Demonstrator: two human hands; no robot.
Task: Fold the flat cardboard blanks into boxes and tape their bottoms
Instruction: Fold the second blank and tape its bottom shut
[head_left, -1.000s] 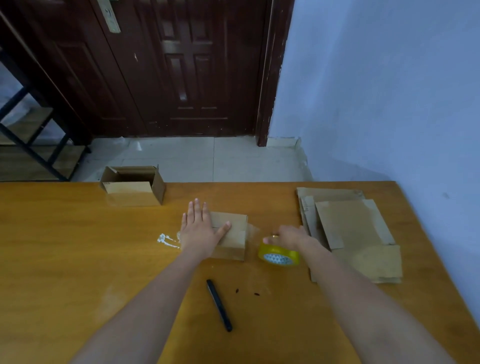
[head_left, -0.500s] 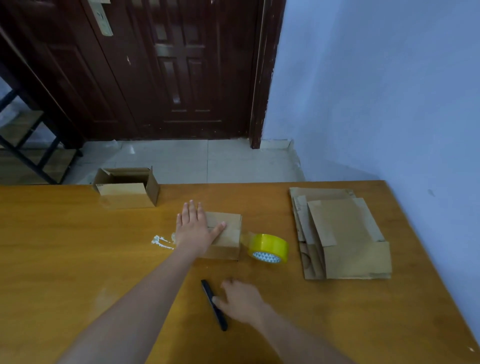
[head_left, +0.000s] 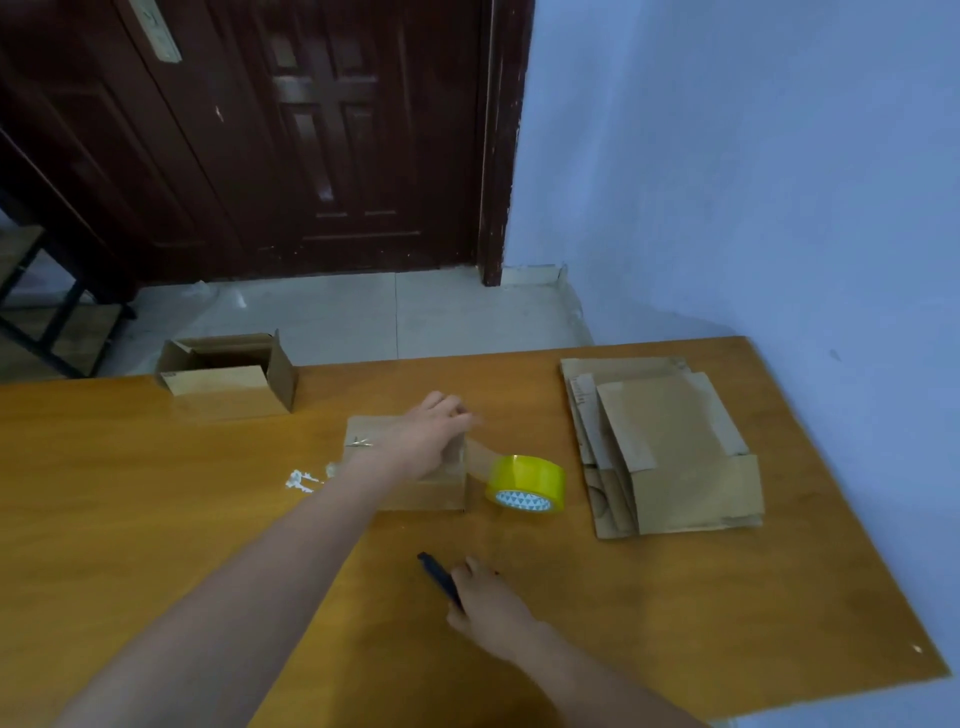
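Note:
A small folded cardboard box (head_left: 421, 491) lies bottom up in the middle of the wooden table (head_left: 156, 519). My left hand (head_left: 428, 434) lies over its right end, fingers curled at the edge where the tape starts. A strip of clear tape runs from there to the yellow tape roll (head_left: 525, 483), which rests on the table just right of the box. My right hand (head_left: 488, 603) grips a dark blue knife (head_left: 435, 570) near the table's front. A stack of flat cardboard blanks (head_left: 665, 447) lies at the right.
A finished open box (head_left: 228, 376) stands at the table's far left edge. White scraps (head_left: 304, 478) lie left of the box. A blue wall borders the table on the right; a dark door and tiled floor lie beyond.
My right hand let go of the tape roll, dropped toward the front and took hold of the knife. My left hand slid from the box's left side to its right end.

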